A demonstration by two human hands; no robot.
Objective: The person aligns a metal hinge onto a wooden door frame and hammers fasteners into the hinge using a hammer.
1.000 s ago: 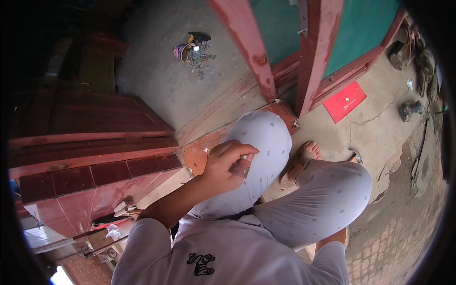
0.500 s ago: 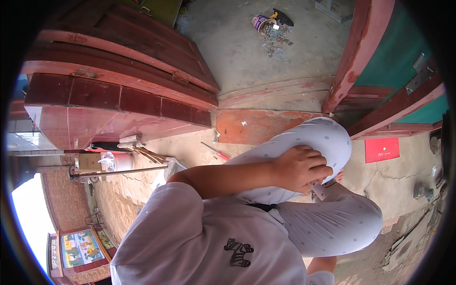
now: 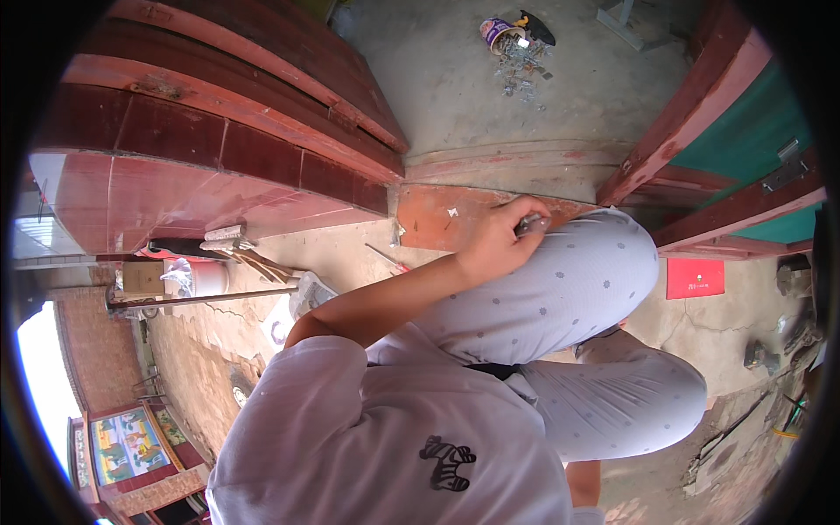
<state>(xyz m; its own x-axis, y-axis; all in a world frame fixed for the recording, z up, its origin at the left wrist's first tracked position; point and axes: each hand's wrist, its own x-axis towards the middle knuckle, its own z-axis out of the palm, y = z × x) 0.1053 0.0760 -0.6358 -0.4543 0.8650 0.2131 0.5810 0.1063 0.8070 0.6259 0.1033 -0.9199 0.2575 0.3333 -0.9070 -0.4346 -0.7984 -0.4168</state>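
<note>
My left hand (image 3: 506,241) is raised beside my bent left knee (image 3: 604,254), over the reddish-brown board at the doorway. Its fingers are curled closed around a small shiny metal piece (image 3: 530,225). Most of that piece is covered by the fingers, so its exact kind does not show. Of my right arm only a part (image 3: 584,483) appears, below my right leg (image 3: 621,407). The right hand itself is hidden. A red-handled screwdriver (image 3: 385,258) lies on the ground near my left forearm.
A tipped tub (image 3: 500,35) spills small metal parts (image 3: 522,66) on the concrete beyond the sill. The reddish-brown board (image 3: 429,214) lies at the doorway. A green-panelled door (image 3: 735,144) with a metal hinge (image 3: 785,168) stands right. A red sheet (image 3: 696,277) lies near it.
My left hand has moved up and left, from between my legs to beside the left knee. The plate with holes seen below its fingers earlier no longer shows there. The view has shifted slightly.
</note>
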